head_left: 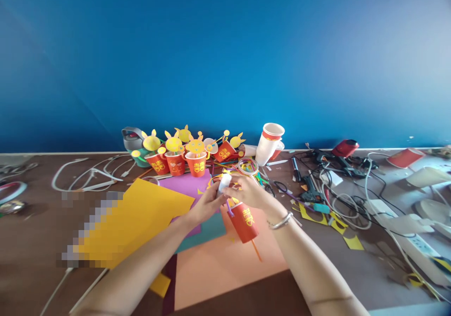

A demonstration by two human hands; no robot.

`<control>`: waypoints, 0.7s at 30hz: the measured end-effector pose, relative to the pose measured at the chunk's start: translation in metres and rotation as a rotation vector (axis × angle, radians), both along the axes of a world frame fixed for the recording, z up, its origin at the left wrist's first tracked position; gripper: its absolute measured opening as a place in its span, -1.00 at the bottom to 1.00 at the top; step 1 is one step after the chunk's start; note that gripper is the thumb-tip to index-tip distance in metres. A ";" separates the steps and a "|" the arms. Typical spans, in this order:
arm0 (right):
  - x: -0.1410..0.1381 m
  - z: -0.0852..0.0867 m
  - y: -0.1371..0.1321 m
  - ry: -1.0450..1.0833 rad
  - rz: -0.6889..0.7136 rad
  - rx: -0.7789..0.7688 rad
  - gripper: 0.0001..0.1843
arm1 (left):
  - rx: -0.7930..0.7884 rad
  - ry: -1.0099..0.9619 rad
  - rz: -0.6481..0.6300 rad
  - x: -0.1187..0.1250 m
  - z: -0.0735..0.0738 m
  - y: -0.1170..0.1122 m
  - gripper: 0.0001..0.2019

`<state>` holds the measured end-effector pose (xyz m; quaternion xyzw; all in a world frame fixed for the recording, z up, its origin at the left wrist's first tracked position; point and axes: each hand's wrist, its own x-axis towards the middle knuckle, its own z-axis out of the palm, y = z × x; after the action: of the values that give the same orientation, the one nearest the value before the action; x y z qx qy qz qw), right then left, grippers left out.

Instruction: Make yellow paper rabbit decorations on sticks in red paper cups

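Note:
My left hand (208,200) and my right hand (245,190) meet above the sheets of paper, fingers closed around a small white cylinder (224,183) whose kind I cannot make out. Just below them, a red paper cup (244,223) with yellow lettering lies tilted over a peach sheet (225,269). An orange stick (257,250) juts from the cup's base, and a purple strip (229,208) curves beside its upper end. Whether my right hand also touches the cup is hidden. Several red cups with yellow rabbit-like paper heads (195,146) stand behind.
A yellow sheet (141,217) lies at the left over a purple one (183,184). Tall white cups (266,147) stand by the blue wall. At the right are a black glue gun (311,191), scissors (282,188), yellow paper scraps (353,243), tangled cables and a power strip (412,245).

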<state>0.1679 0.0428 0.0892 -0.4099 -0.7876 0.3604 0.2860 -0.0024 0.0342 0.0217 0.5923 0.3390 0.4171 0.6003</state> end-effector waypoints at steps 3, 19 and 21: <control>-0.005 -0.005 0.000 0.187 -0.038 -0.011 -0.67 | 0.058 0.099 0.148 0.001 -0.002 -0.002 -0.59; 0.033 -0.013 0.018 -0.027 -0.149 -0.224 -0.58 | -0.422 0.028 0.267 0.008 -0.006 -0.003 -0.58; 0.037 -0.006 0.019 0.045 -0.220 -0.226 -0.52 | -0.428 -0.067 0.257 0.007 -0.005 -0.002 -0.57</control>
<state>0.2047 0.0614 0.0833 -0.5150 -0.6858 0.4224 0.2933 0.0045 0.0323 0.0172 0.3893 0.4722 0.4281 0.6650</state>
